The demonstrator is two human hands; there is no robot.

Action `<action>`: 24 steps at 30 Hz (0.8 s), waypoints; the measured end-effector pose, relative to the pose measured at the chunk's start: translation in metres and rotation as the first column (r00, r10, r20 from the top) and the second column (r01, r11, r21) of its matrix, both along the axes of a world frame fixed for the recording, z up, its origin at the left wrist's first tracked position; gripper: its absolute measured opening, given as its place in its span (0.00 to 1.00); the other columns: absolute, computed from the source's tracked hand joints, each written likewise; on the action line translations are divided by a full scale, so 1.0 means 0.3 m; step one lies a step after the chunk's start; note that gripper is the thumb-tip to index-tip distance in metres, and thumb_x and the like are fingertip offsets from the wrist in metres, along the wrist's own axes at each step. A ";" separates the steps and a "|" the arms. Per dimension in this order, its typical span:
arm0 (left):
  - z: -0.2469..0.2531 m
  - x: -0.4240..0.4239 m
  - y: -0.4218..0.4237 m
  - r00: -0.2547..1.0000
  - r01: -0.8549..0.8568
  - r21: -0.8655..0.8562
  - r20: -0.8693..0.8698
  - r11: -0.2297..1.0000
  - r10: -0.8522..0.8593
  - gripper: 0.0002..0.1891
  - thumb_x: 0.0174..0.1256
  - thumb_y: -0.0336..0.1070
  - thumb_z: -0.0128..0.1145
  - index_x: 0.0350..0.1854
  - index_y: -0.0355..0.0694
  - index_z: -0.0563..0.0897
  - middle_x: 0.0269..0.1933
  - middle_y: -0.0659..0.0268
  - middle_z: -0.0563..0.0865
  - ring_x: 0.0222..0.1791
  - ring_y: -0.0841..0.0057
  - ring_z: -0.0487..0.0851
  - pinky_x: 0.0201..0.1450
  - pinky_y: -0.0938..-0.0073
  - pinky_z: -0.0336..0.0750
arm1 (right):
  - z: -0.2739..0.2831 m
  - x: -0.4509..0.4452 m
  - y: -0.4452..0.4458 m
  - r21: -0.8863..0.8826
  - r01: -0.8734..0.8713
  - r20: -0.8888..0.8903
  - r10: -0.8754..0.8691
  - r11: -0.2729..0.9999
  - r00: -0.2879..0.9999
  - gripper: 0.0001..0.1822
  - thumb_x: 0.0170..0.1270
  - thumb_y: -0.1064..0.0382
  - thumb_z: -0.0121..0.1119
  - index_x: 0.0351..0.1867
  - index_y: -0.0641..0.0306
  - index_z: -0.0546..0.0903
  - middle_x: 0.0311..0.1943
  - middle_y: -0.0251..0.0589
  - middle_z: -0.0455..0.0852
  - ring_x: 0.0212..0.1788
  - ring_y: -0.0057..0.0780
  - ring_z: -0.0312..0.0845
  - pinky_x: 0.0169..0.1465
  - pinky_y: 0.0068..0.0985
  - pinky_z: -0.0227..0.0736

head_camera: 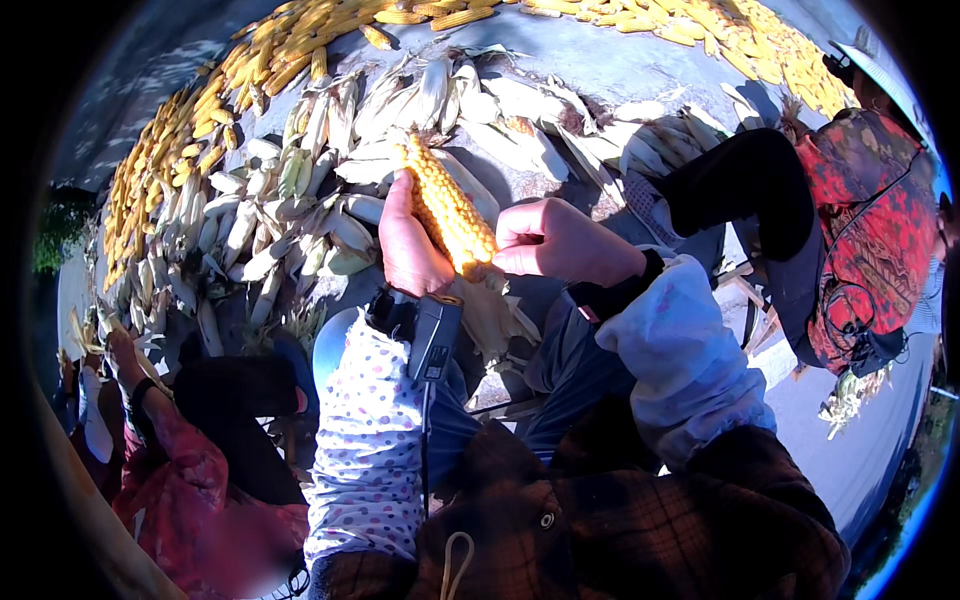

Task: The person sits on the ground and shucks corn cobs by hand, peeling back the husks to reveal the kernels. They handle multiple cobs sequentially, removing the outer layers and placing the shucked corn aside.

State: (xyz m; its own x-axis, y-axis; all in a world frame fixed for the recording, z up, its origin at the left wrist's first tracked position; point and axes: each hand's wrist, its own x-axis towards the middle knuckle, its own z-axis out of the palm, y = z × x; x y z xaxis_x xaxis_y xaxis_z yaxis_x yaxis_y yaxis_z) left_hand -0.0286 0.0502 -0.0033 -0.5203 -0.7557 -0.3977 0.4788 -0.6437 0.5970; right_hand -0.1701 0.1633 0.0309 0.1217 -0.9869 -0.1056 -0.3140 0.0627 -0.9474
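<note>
A husked ear of yellow corn (450,206) lies tilted in my left hand (412,244), its kernels bare and facing up. My left thumb presses along its side. With fingers curled, my right hand (566,240) meets the ear's lower end; whether the fingertips pinch a strip of husk there is hidden. Pale loose husk (499,322) hangs or lies just below that end, above the ground between my knees. Beyond my hands spreads a heap of ears still in dry husks (300,202).
Bare yellow ears (161,161) form a long pile curving around the left and far side. A person in a red patterned top (862,232) sits at the right, one shoe (649,206) near the husks. Another person in red (172,480) works close at my left.
</note>
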 end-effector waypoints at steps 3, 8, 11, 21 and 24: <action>-0.002 0.003 0.003 1.000 -0.025 0.010 0.012 1.000 0.025 0.21 0.71 0.52 0.42 0.49 0.38 0.74 0.38 0.59 0.82 0.36 0.62 0.81 0.42 0.61 0.76 | -0.002 0.019 0.001 0.012 0.029 0.070 -0.030 0.999 0.997 0.09 0.60 0.66 0.59 0.24 0.65 0.75 0.19 0.26 0.71 0.26 0.12 0.62 0.31 0.19 0.60; -0.017 0.004 -0.005 1.000 0.000 -0.020 0.007 1.000 0.000 0.23 0.71 0.52 0.39 0.52 0.36 0.72 0.40 0.53 0.82 0.39 0.62 0.82 0.44 0.60 0.77 | -0.001 -0.020 -0.005 0.014 0.404 0.270 -0.393 0.915 0.879 0.10 0.62 0.66 0.56 0.22 0.63 0.76 0.19 0.26 0.72 0.25 0.12 0.65 0.30 0.17 0.62; -0.025 0.003 -0.006 0.997 0.048 -0.008 -0.054 0.999 -0.048 0.23 0.70 0.52 0.39 0.53 0.35 0.72 0.41 0.52 0.82 0.40 0.61 0.81 0.44 0.58 0.76 | -0.001 -0.052 -0.005 0.087 0.503 0.333 -0.501 0.860 0.799 0.10 0.64 0.63 0.54 0.25 0.61 0.77 0.20 0.26 0.73 0.25 0.12 0.68 0.29 0.15 0.65; -0.013 0.000 0.003 0.999 0.019 0.014 -0.040 1.000 -0.018 0.24 0.70 0.53 0.40 0.51 0.36 0.72 0.40 0.53 0.82 0.40 0.60 0.81 0.45 0.59 0.76 | -0.019 -0.019 0.001 -0.058 0.172 0.126 -0.164 0.983 0.978 0.12 0.58 0.57 0.64 0.27 0.63 0.77 0.19 0.26 0.73 0.25 0.12 0.66 0.27 0.18 0.61; -0.016 0.006 0.000 1.000 -0.024 0.002 0.004 1.000 0.024 0.22 0.71 0.52 0.40 0.51 0.37 0.73 0.39 0.57 0.82 0.38 0.63 0.81 0.44 0.61 0.76 | -0.011 0.021 0.008 -0.033 0.106 0.010 -0.106 0.994 0.994 0.11 0.57 0.60 0.63 0.26 0.63 0.76 0.17 0.34 0.74 0.23 0.17 0.68 0.27 0.23 0.63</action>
State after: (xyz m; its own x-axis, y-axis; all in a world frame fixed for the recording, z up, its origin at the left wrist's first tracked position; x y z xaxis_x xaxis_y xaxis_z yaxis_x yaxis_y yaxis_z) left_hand -0.0269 0.0501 -0.0081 -0.5006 -0.7669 -0.4015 0.4917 -0.6337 0.5972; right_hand -0.1638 0.1657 0.0276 0.0168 -0.9973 -0.0715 -0.2994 0.0632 -0.9520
